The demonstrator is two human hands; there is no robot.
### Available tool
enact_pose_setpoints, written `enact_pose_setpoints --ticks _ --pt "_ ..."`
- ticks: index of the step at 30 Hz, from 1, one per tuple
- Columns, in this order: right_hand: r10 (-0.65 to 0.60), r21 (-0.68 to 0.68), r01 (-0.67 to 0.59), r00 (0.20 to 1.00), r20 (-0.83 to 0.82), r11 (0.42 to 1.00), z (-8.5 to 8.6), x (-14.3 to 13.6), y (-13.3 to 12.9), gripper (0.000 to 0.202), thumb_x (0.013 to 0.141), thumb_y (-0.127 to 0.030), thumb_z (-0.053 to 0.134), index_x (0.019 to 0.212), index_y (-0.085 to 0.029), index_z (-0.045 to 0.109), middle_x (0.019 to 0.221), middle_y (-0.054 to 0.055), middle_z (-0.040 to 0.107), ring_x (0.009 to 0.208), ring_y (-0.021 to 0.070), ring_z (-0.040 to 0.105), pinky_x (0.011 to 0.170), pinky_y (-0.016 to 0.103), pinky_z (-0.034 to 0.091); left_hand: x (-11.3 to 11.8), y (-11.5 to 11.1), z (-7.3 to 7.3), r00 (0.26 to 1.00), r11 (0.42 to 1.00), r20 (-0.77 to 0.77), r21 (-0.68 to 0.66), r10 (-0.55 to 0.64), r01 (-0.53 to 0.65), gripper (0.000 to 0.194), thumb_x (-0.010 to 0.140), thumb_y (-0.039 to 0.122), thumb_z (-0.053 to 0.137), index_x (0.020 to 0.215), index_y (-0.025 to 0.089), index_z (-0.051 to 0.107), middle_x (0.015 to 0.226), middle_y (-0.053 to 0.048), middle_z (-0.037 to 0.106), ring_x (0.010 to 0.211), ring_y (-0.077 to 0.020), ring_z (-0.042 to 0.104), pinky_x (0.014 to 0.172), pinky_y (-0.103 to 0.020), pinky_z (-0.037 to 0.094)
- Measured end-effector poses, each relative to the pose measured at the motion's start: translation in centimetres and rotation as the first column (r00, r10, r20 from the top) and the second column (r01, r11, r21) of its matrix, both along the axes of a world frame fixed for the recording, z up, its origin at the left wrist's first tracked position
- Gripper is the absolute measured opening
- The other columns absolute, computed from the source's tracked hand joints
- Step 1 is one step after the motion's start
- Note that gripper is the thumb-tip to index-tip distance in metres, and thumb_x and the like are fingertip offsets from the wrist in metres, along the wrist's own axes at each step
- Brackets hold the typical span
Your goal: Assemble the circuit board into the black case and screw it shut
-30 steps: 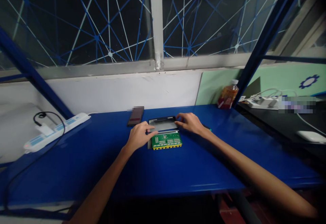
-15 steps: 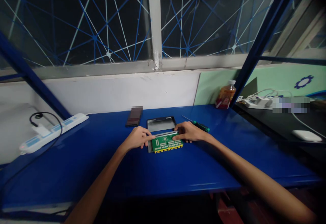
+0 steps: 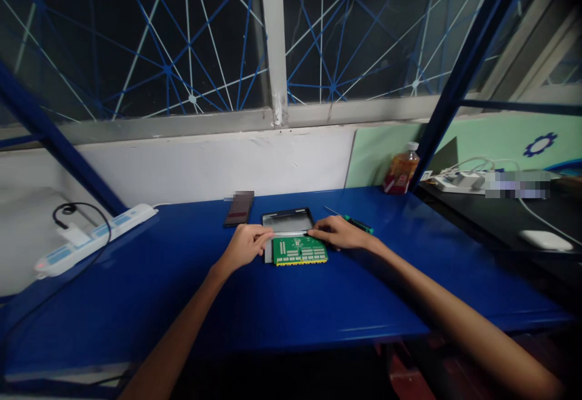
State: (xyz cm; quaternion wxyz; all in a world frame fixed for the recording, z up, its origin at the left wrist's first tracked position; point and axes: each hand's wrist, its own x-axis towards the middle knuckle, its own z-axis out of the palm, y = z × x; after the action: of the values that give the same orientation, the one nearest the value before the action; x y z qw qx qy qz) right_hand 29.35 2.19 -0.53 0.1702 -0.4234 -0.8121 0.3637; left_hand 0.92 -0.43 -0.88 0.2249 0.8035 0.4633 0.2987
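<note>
A green circuit board (image 3: 301,251) with a yellow connector row along its near edge is between my hands on the blue table. It lies over a grey metal plate (image 3: 268,253), which shows at its left. My left hand (image 3: 248,245) is closed, thumb and fingers pinching the left end of a silvery edge (image 3: 291,234) behind the board. My right hand (image 3: 337,232) has its fingertips closed at the right end of that edge. Whether this edge belongs to the grey plate I cannot tell. Just beyond lies a shallow dark-rimmed metal cover (image 3: 287,220).
A green-handled screwdriver (image 3: 359,224) lies right of the cover, and a dark phone (image 3: 239,208) to its left. A white power strip (image 3: 97,236) with a black cable is at the left. A drink bottle (image 3: 402,170) stands at the back right beside a blue post (image 3: 468,79).
My right thumb has slid off the board's face to its far edge. The board's near side now looks tilted down flatter, with less of the yellow row showing.
</note>
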Motion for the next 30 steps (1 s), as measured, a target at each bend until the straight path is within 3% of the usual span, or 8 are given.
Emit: enact_pose_setpoints --ticks 5,10,13,17,22,25,27,30 --pt "0.077 -0.262 -0.112 0.987 -0.140 0.959 0.8 0.6 -0.2 0.045 0.085 -0.059 0.051 0.075 -0.015 0.056 0.046 -0.005 0.052 0.031 0.0043 0.038 0.030 0.018 0.026 0.3 -0.2 0.4 1.000 0.950 -0.012 0.310 -0.015 0.018 0.023 0.091 0.025 0.052 0.086 0.016 0.073 0.068 -0.002 0.065 0.060 -0.0124 0.056 0.057 -0.022 0.041" --pt "0.016 -0.305 -0.133 0.934 -0.357 0.943 1.2 0.4 -0.5 0.037 0.080 -0.052 0.062 0.086 -0.016 0.058 0.058 -0.001 0.061 0.046 0.0133 0.061 0.036 0.021 0.043 0.4 -0.2 0.7 0.998 0.930 0.067 0.365 0.005 -0.029 0.022 0.090 0.028 0.054 0.094 0.017 0.073 0.075 -0.004 0.067 0.061 -0.0122 0.056 0.056 -0.022 0.042" --pt "-0.019 -0.216 -0.075 0.916 -0.401 0.974 1.6 0.2 -0.6 0.033 0.082 -0.048 0.062 0.089 -0.016 0.060 0.058 0.000 0.064 0.050 0.0163 0.065 0.049 0.029 0.053 0.4 -0.2 1.1 0.978 0.915 0.179 0.365 0.110 -0.170 0.025 0.087 0.033 0.059 0.101 0.017 0.072 0.073 -0.003 0.064 0.059 -0.0113 0.053 0.052 -0.021 0.041" --pt "-0.089 -0.022 0.088 0.902 -0.421 0.996 1.8 -0.1 -0.6 0.036 0.081 -0.047 0.064 0.100 -0.016 0.064 0.059 0.001 0.065 0.054 0.0182 0.066 0.054 0.031 0.053 0.1 0.1 1.3 0.931 0.938 0.290 0.195 0.222 -0.285 0.038 0.082 0.039 0.064 0.110 0.013 0.068 0.071 -0.002 0.063 0.055 -0.0097 0.053 0.053 -0.020 0.043" --pt "-0.083 0.321 0.213 0.924 -0.373 0.923 1.9 -0.3 -0.3 0.034 0.082 -0.047 0.062 0.096 -0.017 0.069 0.077 0.004 0.069 0.059 0.0166 0.065 0.057 0.029 0.049 0.0 0.5 1.0 0.908 0.965 0.345 0.021 0.240 -0.263 0.052 0.078 0.042 0.067 0.118 0.009 0.063 0.069 -0.002 0.065 0.052 -0.0107 0.056 0.049 -0.021 0.043" --pt "-0.141 0.395 0.294 0.917 -0.373 0.870 2.0 0.1 0.1 0.036 0.082 -0.047 0.062 0.098 -0.016 0.069 0.076 0.005 0.070 0.061 0.0181 0.066 0.057 0.029 0.048 0.4 0.4 0.6 0.873 0.923 0.392 0.128 0.290 -0.364 0.046 0.083 0.041 0.063 0.117 0.011 0.063 0.076 -0.004 0.067 0.057 -0.0122 0.058 0.048 -0.022 0.043" --pt "-0.202 0.379 0.366 0.891 -0.407 0.850 2.0 0.5 0.3 0.037 0.080 -0.047 0.064 0.099 -0.015 0.069 0.076 0.006 0.071 0.060 0.0192 0.067 0.057 0.029 0.049 0.9 0.2 0.1 0.903 0.869 0.303 0.299 0.305 -0.394 0.033 0.086 0.038 0.059 0.106 0.014 0.068 0.082 -0.006 0.068 0.069 -0.0158 0.062 0.057 -0.024 0.046" --pt "-0.247 0.335 0.417 0.860 -0.446 0.845 1.8 0.7 0.7 0.038 0.080 -0.048 0.064 0.099 -0.015 0.070 0.074 0.006 0.072 0.059 0.0204 0.068 0.058 0.031 0.050 1.8 0.0 -0.4 0.972 0.840 -0.067 0.518 0.225 -0.159 0.020 0.086 0.032 0.059 0.097 0.020 0.072 0.101 -0.007 0.069 0.100 -0.0241 0.060 0.083 -0.036 0.046"
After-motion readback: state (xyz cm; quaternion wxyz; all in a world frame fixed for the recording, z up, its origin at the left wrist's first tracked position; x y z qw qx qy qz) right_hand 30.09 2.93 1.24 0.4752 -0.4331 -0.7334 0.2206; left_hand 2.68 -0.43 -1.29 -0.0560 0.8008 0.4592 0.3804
